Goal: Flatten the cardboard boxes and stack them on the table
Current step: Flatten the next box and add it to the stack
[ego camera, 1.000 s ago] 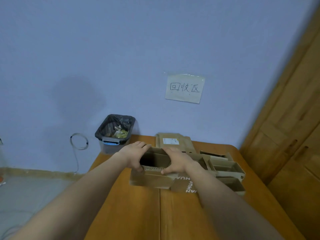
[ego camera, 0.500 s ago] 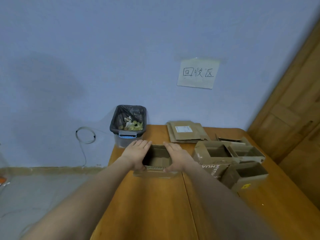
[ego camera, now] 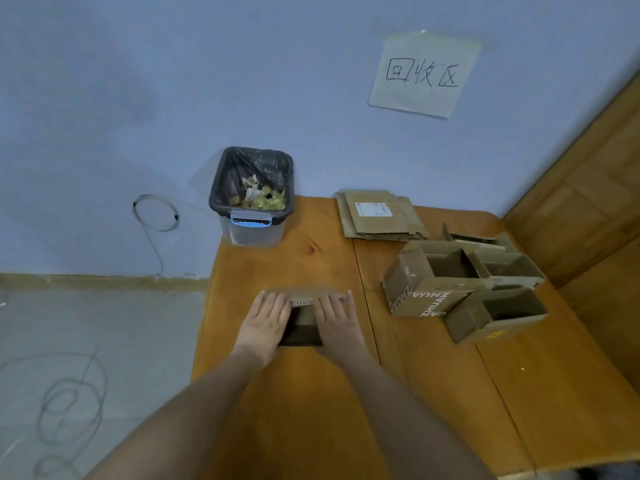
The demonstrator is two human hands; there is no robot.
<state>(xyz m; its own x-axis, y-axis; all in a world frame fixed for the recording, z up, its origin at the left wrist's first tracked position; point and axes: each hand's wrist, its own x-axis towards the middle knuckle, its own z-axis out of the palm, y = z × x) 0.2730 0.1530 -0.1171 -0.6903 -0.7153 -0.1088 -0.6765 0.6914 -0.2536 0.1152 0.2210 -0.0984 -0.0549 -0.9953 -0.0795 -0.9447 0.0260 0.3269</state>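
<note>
Head view shows your small cardboard box point(ego camera: 300, 320) lying on the table point(ego camera: 311, 410) near its left edge, its long axis running left to right across you, with the corrugated far edge facing the wall and a dark opening showing between your hands. Your left hand point(ego camera: 265, 323) lies flat on the box's left part and your right hand point(ego camera: 337, 323) on its right part, both palms down with straight fingers pressing on the cardboard; neither grip curls around anything. Whether the box is fully flat under your palms cannot be told. Well apart to the right stands a cluster of open boxes point(ego camera: 464, 282), still upright with their mouths up, one printed with white letters on its side. Behind them, toward the wall, a stack of flattened cardboard point(ego camera: 379, 216) with a white label lies flat on the table. A lined bin point(ego camera: 252, 199) holding scraps sits at the table's far left corner. A paper sign point(ego camera: 424, 74) with handwriting hangs on the wall above, and a wooden door point(ego camera: 588, 188) borders the right side.
</note>
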